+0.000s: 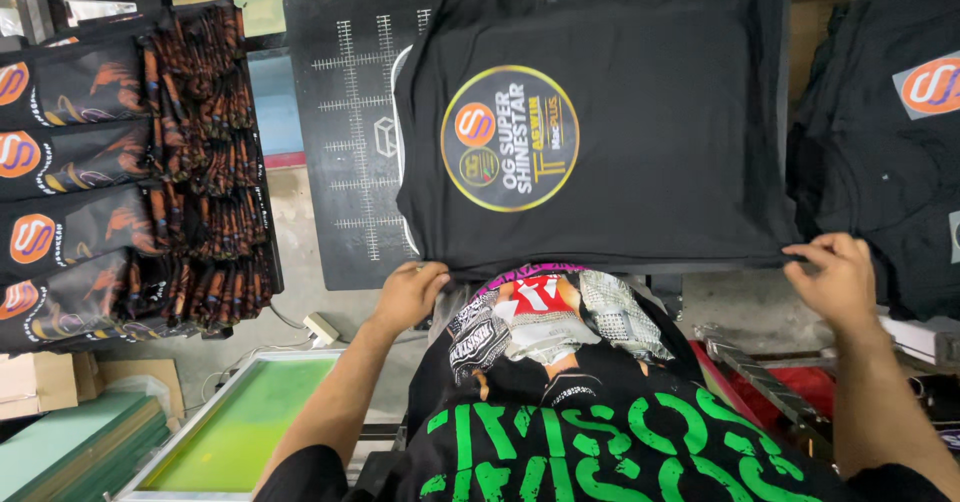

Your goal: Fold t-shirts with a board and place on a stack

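A black T-shirt (650, 142) with a round gold-rimmed print lies spread over a black printing platen (345, 162) marked with white ruler lines. My left hand (408, 292) grips the shirt's near edge at its left corner. At the right corner, my right hand (838, 277) pinches the same near edge. Both hands sit at the platen's front edge, just ahead of my own printed black shirt.
A stack of folded black garments with orange prints (120, 172) lies at the left. More black shirts with an orange logo (890, 122) are piled at the right. A green-mesh screen frame (240, 427) leans on the floor at lower left, beside stacked frames (70, 447).
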